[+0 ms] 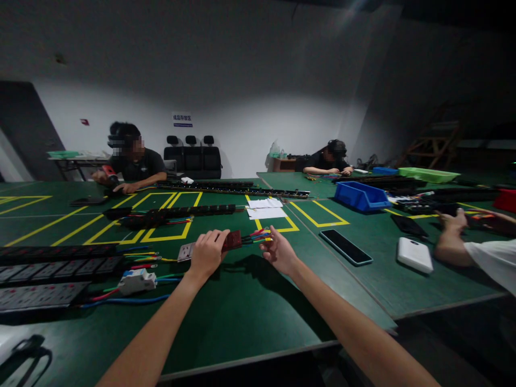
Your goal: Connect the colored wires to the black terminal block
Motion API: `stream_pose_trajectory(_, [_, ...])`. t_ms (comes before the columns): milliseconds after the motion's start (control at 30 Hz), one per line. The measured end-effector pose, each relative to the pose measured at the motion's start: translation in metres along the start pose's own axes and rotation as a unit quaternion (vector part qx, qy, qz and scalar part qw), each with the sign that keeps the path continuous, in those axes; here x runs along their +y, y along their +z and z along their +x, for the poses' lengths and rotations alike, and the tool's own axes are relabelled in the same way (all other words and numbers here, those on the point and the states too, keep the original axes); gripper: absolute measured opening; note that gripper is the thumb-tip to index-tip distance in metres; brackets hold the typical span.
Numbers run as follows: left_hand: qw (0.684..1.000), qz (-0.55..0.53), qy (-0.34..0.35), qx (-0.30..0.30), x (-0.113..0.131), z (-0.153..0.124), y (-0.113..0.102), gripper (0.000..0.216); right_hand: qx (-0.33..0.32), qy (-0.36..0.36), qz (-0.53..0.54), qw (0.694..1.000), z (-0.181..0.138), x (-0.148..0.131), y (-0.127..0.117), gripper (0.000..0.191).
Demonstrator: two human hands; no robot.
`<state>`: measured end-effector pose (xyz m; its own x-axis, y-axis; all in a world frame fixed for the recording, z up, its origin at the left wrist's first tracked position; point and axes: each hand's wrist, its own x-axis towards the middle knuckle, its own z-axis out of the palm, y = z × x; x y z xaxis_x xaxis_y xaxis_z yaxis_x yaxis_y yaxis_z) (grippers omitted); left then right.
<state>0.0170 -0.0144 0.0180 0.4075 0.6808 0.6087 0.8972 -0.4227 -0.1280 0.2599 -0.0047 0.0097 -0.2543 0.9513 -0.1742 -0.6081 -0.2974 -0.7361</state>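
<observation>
As I look down through the head view, my left fingers [212, 237] are closed around a short socket piece [233, 239], which I hold over the worktop [226, 328]. It shows a pale face to the left of my grip and a red-brown block to the right. From that block, thin coloured wires [252, 239] run out to my right fingers [267, 248], which are parted and half curled at the wire ends; I can't tell whether they touch.

On the wall sign [182, 117] I can read 成品存放区; the line on its blue strip [183, 125] is too small for me. Any marks on the white box [414, 255] to my right are too tiny as well.

Near my left forearm [157, 328] lies a white and grey switch block [137, 281], just beside long socket strips [44, 295] with flat grey faces. A dark cable bundle [161, 215] and white papers [265, 208] lie beyond my fingers. On my right, a phone [345, 246] with a glossy dark screen sits before the white box, and a blue plastic bin [360, 196] stands farther back. A co-worker's white sleeve [492, 258] comes in from the right edge; one person [139, 164] leans over the far left side, another [328, 158] sits far across. Straight yellow lines [165, 238] cross the smooth green surface.
</observation>
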Motion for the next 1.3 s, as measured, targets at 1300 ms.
stream_pose_trajectory(1300, [0.999, -0.027, 0.04, 0.009, -0.013, 0.0, -0.006, 0.047, -0.022, 0.028, -0.028, 0.999, -0.003, -0.004, -0.001, 0.022])
